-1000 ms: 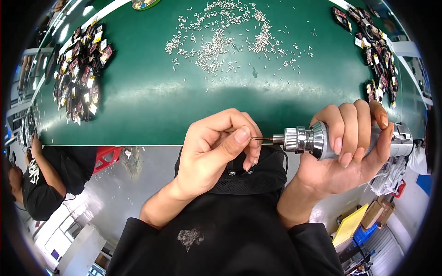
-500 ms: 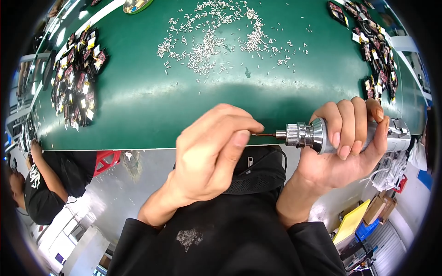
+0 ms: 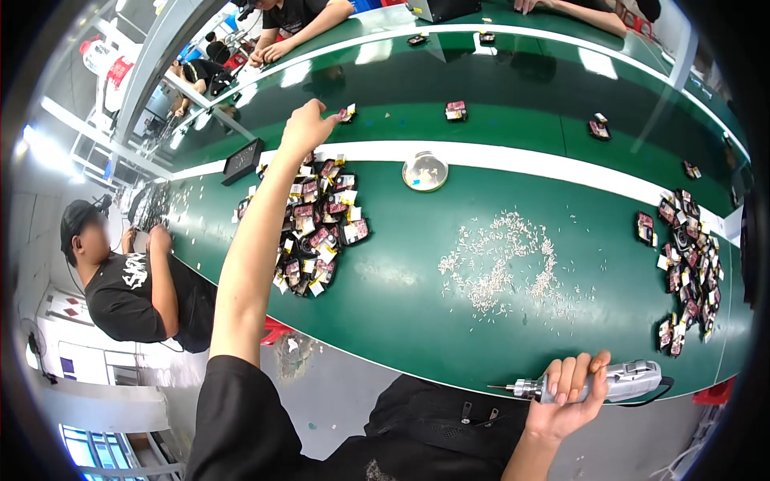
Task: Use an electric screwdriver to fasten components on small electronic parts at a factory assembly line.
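My left arm stretches far forward over a pile of small black devices with dark red labels and pale tags (image 3: pixel 321 220). My left hand (image 3: pixel 307 130) is above the dark green strip beyond the white rail, thumb apart from the other fingers. Right by its fingertips is one such device (image 3: pixel 347 114); I cannot tell whether they touch. In my right hand (image 3: pixel 573 393) is a silver electric screwdriver (image 3: pixel 634 380), wrapped by the fingers near the table's front edge. Its thin bit points left and touches nothing visible. Many tiny silvery screws (image 3: pixel 493 276) lie scattered on the green table (image 3: pixel 401 313).
A round dish (image 3: pixel 425 171) stands by the white rail (image 3: pixel 513 154). A second device pile (image 3: pixel 688 264) lies at the right. Single devices (image 3: pixel 455 111) sit on the far strip. A black tray (image 3: pixel 243 161) is at the left, near a seated co-worker (image 3: pixel 132 280). Others work across.
My left hand has left the screwdriver's bit and reached far forward and left. The view has tilted up, showing the far strip. The right hand still holds the screwdriver.
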### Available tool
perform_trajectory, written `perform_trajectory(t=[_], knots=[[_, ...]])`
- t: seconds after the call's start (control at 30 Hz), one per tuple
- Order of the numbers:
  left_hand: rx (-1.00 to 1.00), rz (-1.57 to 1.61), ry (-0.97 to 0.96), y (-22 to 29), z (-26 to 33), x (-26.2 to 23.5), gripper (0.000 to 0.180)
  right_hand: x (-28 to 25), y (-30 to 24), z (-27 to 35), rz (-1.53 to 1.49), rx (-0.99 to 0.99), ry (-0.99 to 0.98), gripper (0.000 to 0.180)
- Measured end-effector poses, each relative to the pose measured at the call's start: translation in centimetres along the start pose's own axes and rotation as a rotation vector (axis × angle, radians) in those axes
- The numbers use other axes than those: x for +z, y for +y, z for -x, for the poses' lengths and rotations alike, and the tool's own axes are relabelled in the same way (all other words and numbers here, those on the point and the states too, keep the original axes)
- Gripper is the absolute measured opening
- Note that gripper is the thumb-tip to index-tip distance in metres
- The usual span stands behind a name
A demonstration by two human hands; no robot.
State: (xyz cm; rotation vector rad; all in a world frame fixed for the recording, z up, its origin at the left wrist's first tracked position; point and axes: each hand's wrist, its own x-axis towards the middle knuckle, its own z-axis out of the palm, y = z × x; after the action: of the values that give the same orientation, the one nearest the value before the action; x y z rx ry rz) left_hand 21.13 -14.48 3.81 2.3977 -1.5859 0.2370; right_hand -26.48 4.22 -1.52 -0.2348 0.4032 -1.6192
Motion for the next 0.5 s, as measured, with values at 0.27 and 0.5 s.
perform_trajectory(t=[0.27, 0.5], knots=[[0.186, -0.153, -0.072, -0.1, -3.9, 5.6, 0.027, -0.7, -0.2, 0.0, 0.096, 0.055, -0.078, 0.013], [0.498, 0.361, -0.043, 8.9, 6.9, -0.3, 0.029, -0.7, -0.3, -0.8, 0.071, 0.082, -0.169, 0.012]])
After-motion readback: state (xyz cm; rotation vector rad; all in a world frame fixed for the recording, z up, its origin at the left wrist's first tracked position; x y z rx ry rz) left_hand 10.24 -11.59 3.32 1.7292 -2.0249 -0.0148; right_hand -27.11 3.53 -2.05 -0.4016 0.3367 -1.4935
